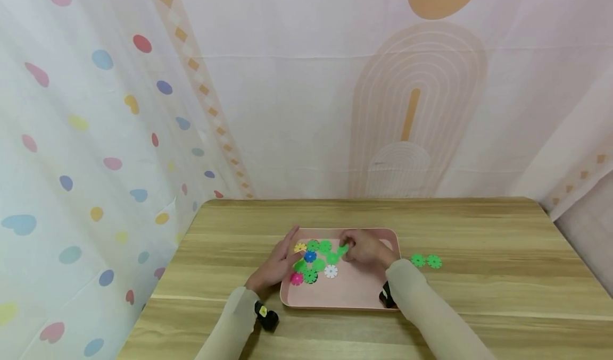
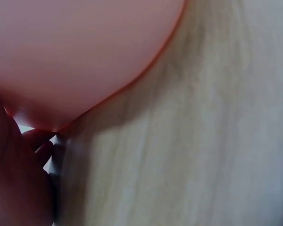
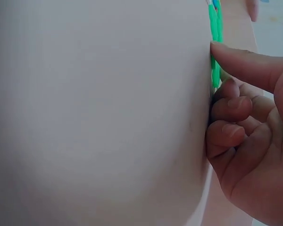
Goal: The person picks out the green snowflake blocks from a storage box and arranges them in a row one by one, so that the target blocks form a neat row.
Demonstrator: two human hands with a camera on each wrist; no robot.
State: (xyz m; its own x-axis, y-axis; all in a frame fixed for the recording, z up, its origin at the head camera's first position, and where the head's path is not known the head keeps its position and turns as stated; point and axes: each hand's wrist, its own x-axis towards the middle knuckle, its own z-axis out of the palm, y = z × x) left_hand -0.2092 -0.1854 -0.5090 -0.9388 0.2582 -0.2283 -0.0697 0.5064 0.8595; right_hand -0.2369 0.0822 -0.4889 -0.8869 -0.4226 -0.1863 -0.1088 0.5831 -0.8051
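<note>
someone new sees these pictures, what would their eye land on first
Probably the pink tray on the wooden table, with bright notched discs, mostly green, toward its left side. Next, the left hand at its left rim and the right hand pinching a green disc. Two other discs lie right of the tray.

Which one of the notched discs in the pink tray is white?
The white disc just right of the lowest green disc in the head view; no other visible disc is white.

cream sleeves (image 1: 231, 323) are worn with black wrist cameras (image 1: 269, 320).
</note>
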